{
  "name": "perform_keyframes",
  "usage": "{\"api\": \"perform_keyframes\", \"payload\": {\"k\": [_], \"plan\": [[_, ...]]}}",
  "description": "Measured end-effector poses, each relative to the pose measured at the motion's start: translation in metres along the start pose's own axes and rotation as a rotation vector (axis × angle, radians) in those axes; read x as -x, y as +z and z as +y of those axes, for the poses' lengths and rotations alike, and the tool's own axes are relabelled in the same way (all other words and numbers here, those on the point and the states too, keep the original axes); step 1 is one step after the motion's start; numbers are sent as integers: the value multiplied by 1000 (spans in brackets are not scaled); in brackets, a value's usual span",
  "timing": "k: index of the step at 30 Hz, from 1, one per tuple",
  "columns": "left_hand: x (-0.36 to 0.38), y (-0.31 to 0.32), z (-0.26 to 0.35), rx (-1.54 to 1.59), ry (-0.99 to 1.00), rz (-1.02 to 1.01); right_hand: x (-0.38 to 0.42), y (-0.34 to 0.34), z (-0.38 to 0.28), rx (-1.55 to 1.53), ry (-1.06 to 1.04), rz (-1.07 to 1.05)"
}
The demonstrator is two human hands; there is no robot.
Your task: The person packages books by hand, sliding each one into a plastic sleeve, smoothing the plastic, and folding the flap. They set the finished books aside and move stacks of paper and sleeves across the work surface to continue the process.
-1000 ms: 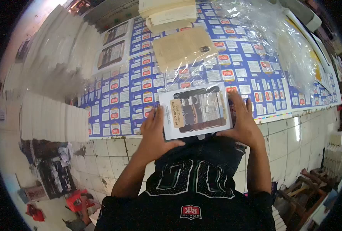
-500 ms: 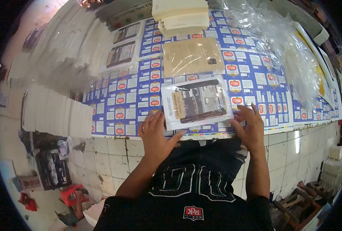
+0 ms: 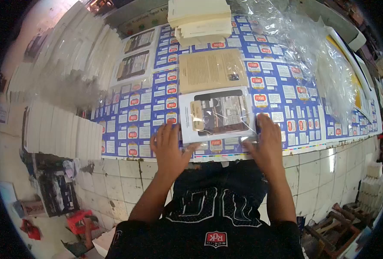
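A white printed cover with a dark photo [image 3: 219,113] lies in clear plastic on the blue label sheet [image 3: 146,149]. Against its lower left side is my left hand [image 3: 171,149], fingers spread and palm down. My right hand [image 3: 265,144] rests at the lower right corner, its thumb near the plastic edge and its fingers apart. Neither hand grips anything. Just above the white cover is a tan printed cover [image 3: 213,70], also under plastic.
Stacks of white books [image 3: 55,131] line the left side. A pile of cream paper [image 3: 200,19] stands at the back. Crumpled clear plastic [image 3: 325,69] covers the right. Another person's arm [image 3: 88,233] shows at the lower left.
The white cover has turned straighter and shifted slightly left, its edge now close below the tan cover. My right hand has moved left with it; my left hand has shifted slightly left.
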State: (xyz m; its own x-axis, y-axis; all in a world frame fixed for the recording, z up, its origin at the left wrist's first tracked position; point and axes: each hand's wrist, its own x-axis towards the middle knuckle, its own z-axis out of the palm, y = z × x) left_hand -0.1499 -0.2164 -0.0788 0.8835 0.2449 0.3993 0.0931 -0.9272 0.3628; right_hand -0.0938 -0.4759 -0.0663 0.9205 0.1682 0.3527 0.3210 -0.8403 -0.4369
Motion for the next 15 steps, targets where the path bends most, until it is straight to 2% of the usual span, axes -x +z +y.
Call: {"api": "perform_keyframes", "payload": {"k": [2,3,4,6,7,8,9,10,11,12,13,14,15], "plan": [[-11,6,-5,-102,163,-74,-9,10,5,-9,-53,-17],[-12,1,-6,-112,139,-55,-16,12,6,-25,-111,-40],[-15,-9,-9,-118,94,-219,-14,9,7,7,-6,-179],[-23,-32,-13,-115,36,-473,5,-2,0,-45,73,-291],[-13,-43,-13,-124,6,-447,14,-16,-13,-187,152,-343],[-2,-51,-13,64,-124,-381,25,-28,-22,-322,238,-398],[8,-55,-15,252,-241,-317,43,-24,-12,-702,249,-417],[19,-58,-19,252,-257,-313,47,-32,-19,-1045,376,-476],[28,-60,-25,604,-364,-292,47,-40,-25,-1384,505,-527],[37,-63,-30,954,-457,-262,48,-38,-25,-1382,498,-535],[49,-68,-34,953,-461,-263,52,-36,-26,-1450,666,-552],[61,-72,-36,1096,-629,-322,56,-35,-24,-1510,827,-568],[72,-77,-40,1238,-796,-379,74,-25,-14,-1400,677,-618]]}}
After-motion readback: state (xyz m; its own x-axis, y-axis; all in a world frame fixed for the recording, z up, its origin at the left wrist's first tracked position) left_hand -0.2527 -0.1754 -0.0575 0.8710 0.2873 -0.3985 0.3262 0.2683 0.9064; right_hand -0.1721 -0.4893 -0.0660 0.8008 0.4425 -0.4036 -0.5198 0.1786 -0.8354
